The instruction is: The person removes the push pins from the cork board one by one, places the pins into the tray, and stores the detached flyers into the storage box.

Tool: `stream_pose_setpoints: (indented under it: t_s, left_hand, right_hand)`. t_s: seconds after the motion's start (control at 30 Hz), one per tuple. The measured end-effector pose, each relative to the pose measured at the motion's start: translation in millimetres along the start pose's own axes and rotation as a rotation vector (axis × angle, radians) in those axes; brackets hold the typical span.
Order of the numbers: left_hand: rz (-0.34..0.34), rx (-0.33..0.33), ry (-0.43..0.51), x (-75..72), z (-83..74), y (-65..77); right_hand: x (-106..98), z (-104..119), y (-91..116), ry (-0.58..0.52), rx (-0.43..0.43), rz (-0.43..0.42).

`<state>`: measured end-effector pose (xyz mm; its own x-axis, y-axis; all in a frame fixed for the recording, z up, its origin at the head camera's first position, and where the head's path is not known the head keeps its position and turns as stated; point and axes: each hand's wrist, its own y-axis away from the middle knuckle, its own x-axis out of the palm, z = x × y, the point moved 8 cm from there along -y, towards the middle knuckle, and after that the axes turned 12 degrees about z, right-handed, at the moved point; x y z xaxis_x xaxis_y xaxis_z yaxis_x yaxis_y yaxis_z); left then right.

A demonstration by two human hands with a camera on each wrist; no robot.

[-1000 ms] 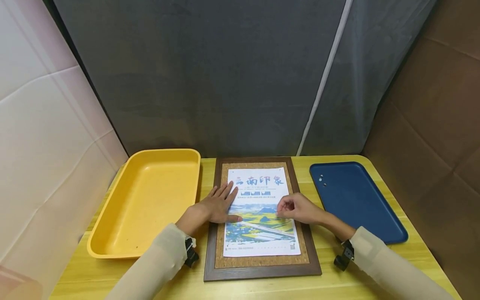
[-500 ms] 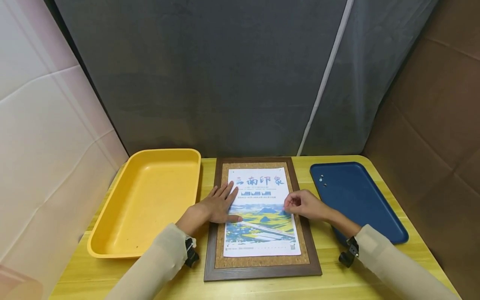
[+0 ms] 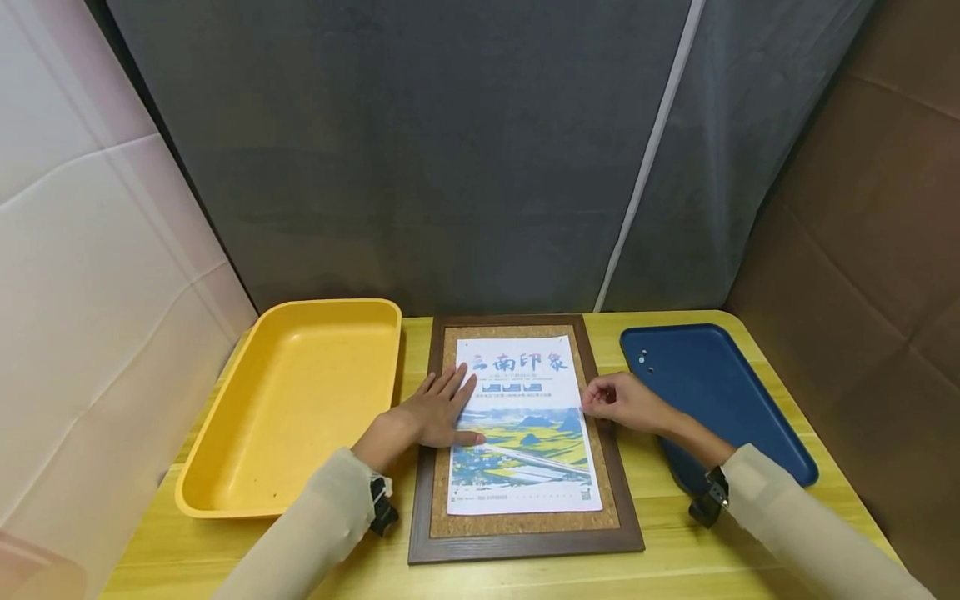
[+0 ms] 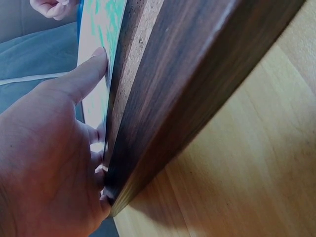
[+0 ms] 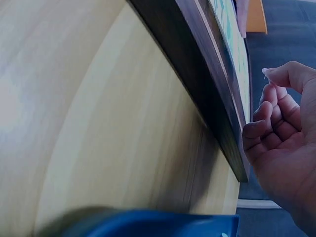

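Note:
A printed poster (image 3: 519, 454) with a landscape picture lies on a cork board (image 3: 525, 523) in a dark brown frame. My left hand (image 3: 435, 414) rests spread on the poster's left side, with its thumb on the picture. Over the poster's right edge is my right hand (image 3: 622, 402), its thumb and forefinger pinched together and the other fingers curled. A thin point, seemingly of a thumbtack (image 5: 265, 76), shows at those fingertips in the right wrist view; its head is hidden. Small dark dots mark some corners of the poster.
A deep yellow tray (image 3: 187, 467) stands to the left of the board. On the right lies a flat blue tray (image 3: 738, 408) with several small shiny tacks (image 3: 642, 360) near its far left corner. A grey curtain (image 3: 420, 167) closes off the back.
My right hand has moved right and slightly away from me, from over the picture to the poster's right edge, still pinched. My left hand and the board have stayed in place.

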<state>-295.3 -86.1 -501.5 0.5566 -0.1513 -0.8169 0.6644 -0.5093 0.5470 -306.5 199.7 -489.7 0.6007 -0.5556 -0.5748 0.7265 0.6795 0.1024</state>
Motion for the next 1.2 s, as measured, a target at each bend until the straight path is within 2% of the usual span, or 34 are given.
stream_pose_setpoints:
  t_s: [0.93,1.2]
  left_hand:
    - [-0.003,-0.002,0.002,0.1,0.0,-1.5]
    - [-0.006,-0.003,0.001,0.3,0.4,-0.9]
  right_hand:
    - [-34,-26,21,0.104,0.069,-0.092]
    - [-45,-28,27,0.103,0.078,-0.11]
